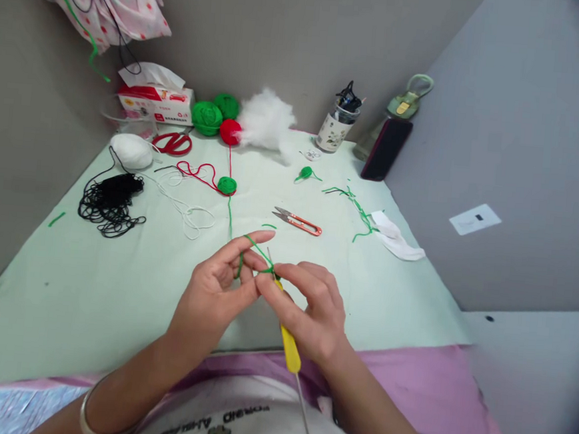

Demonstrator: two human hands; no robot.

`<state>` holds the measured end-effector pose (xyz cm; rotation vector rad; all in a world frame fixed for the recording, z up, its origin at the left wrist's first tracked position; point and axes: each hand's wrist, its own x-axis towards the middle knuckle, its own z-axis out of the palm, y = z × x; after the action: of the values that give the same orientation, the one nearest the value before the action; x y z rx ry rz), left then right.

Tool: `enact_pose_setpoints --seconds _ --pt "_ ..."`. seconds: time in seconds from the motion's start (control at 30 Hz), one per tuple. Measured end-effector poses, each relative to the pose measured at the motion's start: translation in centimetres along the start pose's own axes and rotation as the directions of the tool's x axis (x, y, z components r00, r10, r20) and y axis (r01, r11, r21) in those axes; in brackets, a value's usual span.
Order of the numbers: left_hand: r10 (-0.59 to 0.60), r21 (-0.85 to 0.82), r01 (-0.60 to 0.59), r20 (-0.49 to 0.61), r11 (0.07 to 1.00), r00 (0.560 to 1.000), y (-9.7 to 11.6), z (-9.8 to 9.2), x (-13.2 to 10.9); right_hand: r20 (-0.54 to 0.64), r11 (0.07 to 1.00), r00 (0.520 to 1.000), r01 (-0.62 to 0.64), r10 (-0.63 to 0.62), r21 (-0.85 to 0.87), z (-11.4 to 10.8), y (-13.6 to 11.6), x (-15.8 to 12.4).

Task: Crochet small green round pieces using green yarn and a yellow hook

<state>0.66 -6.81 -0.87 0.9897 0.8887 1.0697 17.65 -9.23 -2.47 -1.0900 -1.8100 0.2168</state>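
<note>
My right hand (312, 306) is closed on the yellow handle of a crochet hook (290, 347), whose thin metal tip points up and away from me. Green yarn (261, 249) runs over the raised index finger of my left hand (221, 285) and round its other fingers. The left thumb and middle finger pinch a small piece of green yarn work at the hook's tip, partly hidden by the fingertips. From there the strand leads back to a small green yarn ball (226, 185) on the table.
Orange thread snips (298, 222) lie just beyond my hands. Black yarn (113, 203), a white yarn ball (131, 151) and red scissors (173, 143) are at left. White stuffing (267, 121), a pen jar (337, 126) and a phone (387, 150) stand along the back.
</note>
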Motion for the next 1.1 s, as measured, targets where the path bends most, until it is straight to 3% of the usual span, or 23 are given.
enact_pose_setpoints --seconds 0.1,0.17,0.27,0.37,0.47,0.63,0.83,1.1 --pt "-0.207 -0.262 0.244 0.159 0.934 0.965 0.3 -0.1 0.3 -0.054 0.991 0.991 0.120 -0.123 -0.058 -0.2 -0.2 0.2" --pt "-0.267 -0.318 0.317 0.192 0.893 0.944 0.6 -0.2 0.5 -0.140 0.995 0.987 0.090 -0.082 0.049 -0.2 -0.3 0.5" --pt "-0.229 -0.325 0.259 0.128 0.910 0.965 0.8 -0.3 0.7 -0.204 0.929 0.967 -0.073 0.155 0.363 -0.1 -0.3 1.0" --pt "-0.147 -0.252 0.165 0.091 0.953 0.985 0.5 -0.1 0.6 -0.126 0.813 0.950 -0.170 0.284 0.557 0.2 -0.2 1.3" --pt "-0.092 -0.165 0.107 0.097 0.980 0.991 0.1 0.1 0.4 -0.077 0.813 0.960 -0.184 0.270 0.553 0.5 -0.3 1.3" --pt "-0.058 -0.124 0.064 0.050 0.990 0.997 -0.2 0.1 0.5 -0.116 0.854 0.969 -0.133 0.219 0.503 0.4 -0.5 1.2" --pt "-0.044 -0.102 0.045 0.019 0.994 0.999 -0.2 0.3 0.7 -0.072 0.799 0.966 -0.160 0.246 0.579 0.2 -0.3 1.4" --pt "-0.102 -0.088 0.113 0.125 0.990 0.987 0.1 -0.2 0.3 -0.084 0.777 0.953 -0.184 0.291 0.602 0.5 -0.3 1.4"
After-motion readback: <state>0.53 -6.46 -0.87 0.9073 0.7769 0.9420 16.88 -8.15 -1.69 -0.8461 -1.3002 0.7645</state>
